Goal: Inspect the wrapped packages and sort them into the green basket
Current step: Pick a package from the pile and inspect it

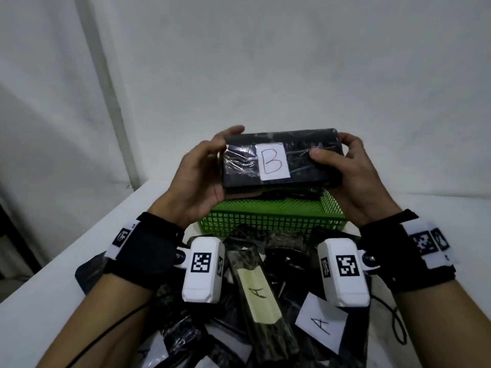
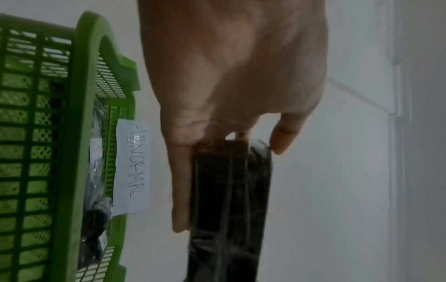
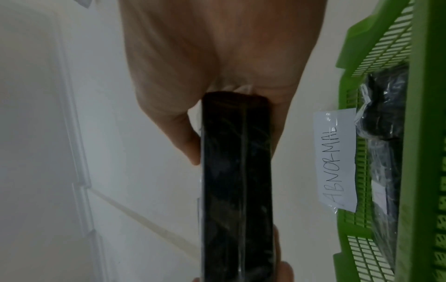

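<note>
A black plastic-wrapped package (image 1: 305, 166) with a white label reading "B" is held up above the green basket (image 1: 265, 219). My left hand (image 1: 202, 166) grips its left end and my right hand (image 1: 342, 166) grips its right end. The left wrist view shows the package (image 2: 231, 200) edge-on between thumb and fingers (image 2: 179, 190). The right wrist view shows the same package (image 3: 236, 181) edge-on under the palm. The basket (image 2: 70, 152) (image 3: 415, 171) carries a paper tag reading "ABNORMAL" (image 2: 134, 164) (image 3: 335, 160) and holds dark wrapped packages.
A heap of black wrapped packages lies on the white table (image 1: 53, 301) in front of the basket, two with "A" labels (image 1: 259, 293) (image 1: 321, 322). A white wall stands close behind the table. Black cords trail from the wristbands.
</note>
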